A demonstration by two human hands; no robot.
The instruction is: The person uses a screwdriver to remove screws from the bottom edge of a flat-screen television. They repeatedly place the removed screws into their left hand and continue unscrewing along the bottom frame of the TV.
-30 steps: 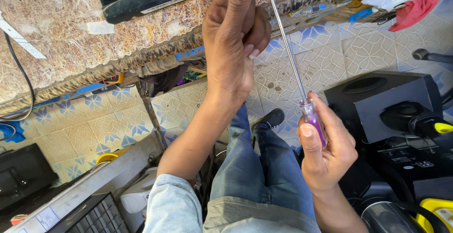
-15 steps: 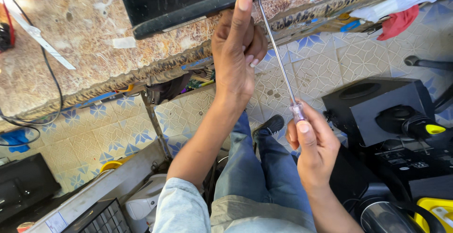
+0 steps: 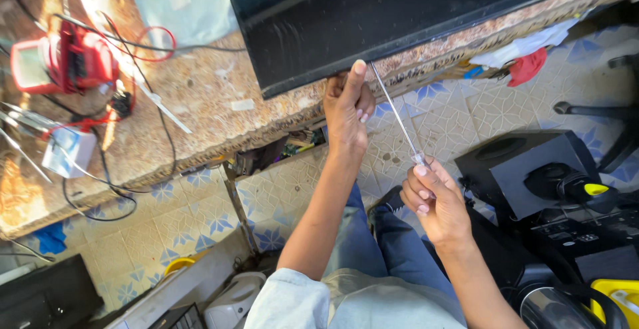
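Screwdriver [image 3: 398,119] is running as a long, thin metal shaft, tilted, from the right hand [image 3: 432,199] up to the front edge of the panel [image 3: 399,16]; its pale handle is mostly hidden in the closed fist, whose fingers [image 3: 421,181] are wrapping tightly around it; the tip is meeting the panel's lower edge just beside the left hand [image 3: 347,106]. The left hand is reaching up to that same edge, thumb raised against the dark rim, the other fingers curling in under it, so that it is gripping the panel's edge. The panel is lying flat, black and smooth, with a straight rim overhanging the bench [image 3: 200,112]; the bench is speckled stone, rough and brownish, its front edge chipped. On the bench's left part a red meter [image 3: 63,62] is sitting among tangled wires [image 3: 140,42], well apart from both hands. Below, patterned floor tiles [image 3: 200,209] are showing pale with blue stars; a black speaker box [image 3: 526,169] is standing near the right wrist, leaving open floor between it and the bench.
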